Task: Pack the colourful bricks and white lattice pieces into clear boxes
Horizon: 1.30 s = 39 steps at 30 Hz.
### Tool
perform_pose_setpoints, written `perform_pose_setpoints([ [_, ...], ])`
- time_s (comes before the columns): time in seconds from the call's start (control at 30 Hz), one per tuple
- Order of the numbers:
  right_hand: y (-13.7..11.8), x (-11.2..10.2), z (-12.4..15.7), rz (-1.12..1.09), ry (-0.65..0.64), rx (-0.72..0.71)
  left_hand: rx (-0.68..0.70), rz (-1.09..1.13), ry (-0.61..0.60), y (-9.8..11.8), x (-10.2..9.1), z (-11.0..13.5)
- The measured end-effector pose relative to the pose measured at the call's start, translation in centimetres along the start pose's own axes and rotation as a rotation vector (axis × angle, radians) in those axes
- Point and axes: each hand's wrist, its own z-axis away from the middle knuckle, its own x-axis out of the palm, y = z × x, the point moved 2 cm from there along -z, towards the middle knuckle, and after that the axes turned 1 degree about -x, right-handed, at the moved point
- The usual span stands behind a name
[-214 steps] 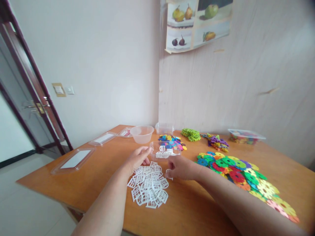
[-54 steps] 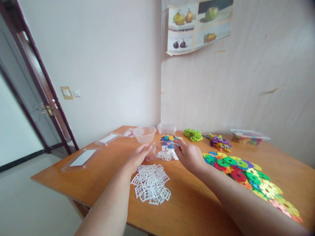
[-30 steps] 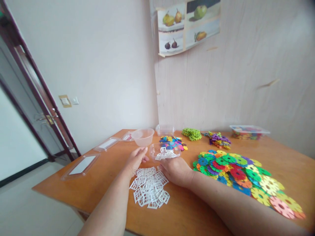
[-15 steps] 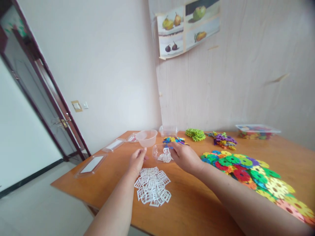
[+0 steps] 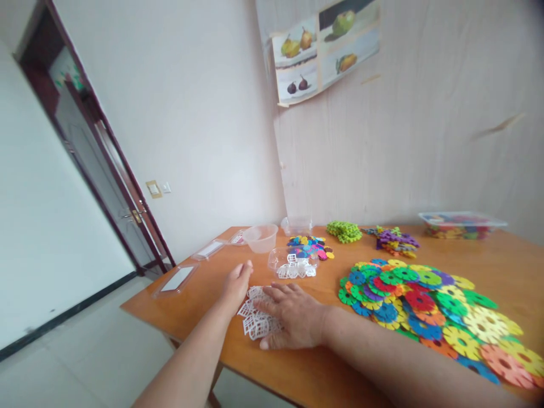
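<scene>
A heap of small white grid pieces (image 5: 254, 321) lies near the front edge of the wooden table (image 5: 323, 362). My right hand (image 5: 293, 315) lies flat on top of this heap, fingers stretched out toward the left. My left hand (image 5: 236, 281) rests on the table just left of the heap, fingers together and extended, holding nothing I can see. Behind the hands stands a clear plastic tub (image 5: 293, 263) with several white grid pieces in it.
A wide spread of coloured snowflake discs (image 5: 425, 300) covers the right side. Further back are a clear bowl (image 5: 262, 238), small coloured pieces (image 5: 309, 247), a green cluster (image 5: 344, 230), a purple cluster (image 5: 395, 240) and a filled box (image 5: 462, 223). Clear lids (image 5: 176, 280) lie at the left edge.
My right hand has come back from the clear tub and now lies flat on the white heap. My left hand has stayed beside the heap. The view has swung left.
</scene>
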Motion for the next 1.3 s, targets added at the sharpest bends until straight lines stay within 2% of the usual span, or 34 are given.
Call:
perform_pose_setpoints([
  [0.07, 0.2, 0.5, 0.0, -0.012, -0.024, 0.007, 0.061, -0.109, -0.118, 0.4, -1.4, 2.1],
  [0.17, 0.7, 0.7, -0.1, 0.003, 0.011, 0.027, 0.105, -0.265, -0.274, 0.7, -3.3, 5.3],
  [0.27, 1.1, 0.5, -0.2, 0.037, 0.059, 0.038, 0.143, -0.483, -0.406, 0.9, -4.0, 7.3],
  [0.37, 1.5, 0.0, -0.2, 0.058, 0.08, 0.041, 0.188, -0.641, -0.482, 1.4, -3.4, 7.9],
  [0.47, 2.2, -1.0, 0.0, 0.059, 0.084, 0.07, 0.239, -0.665, -0.514, 2.0, -2.0, 7.7],
  [0.63, 4.6, -3.6, 0.5, 0.073, 0.126, 0.278, 0.294, -0.623, -0.534, 2.5, -0.1, 7.3],
  [0.77, 6.1, -4.4, 1.0, 0.09, 0.098, 0.348, 0.227, -0.569, -0.47, 2.0, -0.8, 6.1],
  [0.9, 6.3, -3.8, 1.2, 0.078, 0.057, 0.379, 0.136, -0.643, -0.324, 0.6, -3.2, 3.8],
  [1.03, 5.8, -3.1, 1.0, 0.075, 0.049, 0.411, 0.057, -0.764, -0.246, -1.6, -5.2, 1.6],
  [1.17, 5.5, -2.7, 0.7, 0.109, 0.059, 0.44, 0.03, -0.83, -0.184, -3.2, -5.5, 0.7],
  [1.3, 5.4, -2.5, 0.5, 0.146, 0.056, 0.458, 0.061, -0.872, -0.15, -3.5, -5.2, 0.8],
])
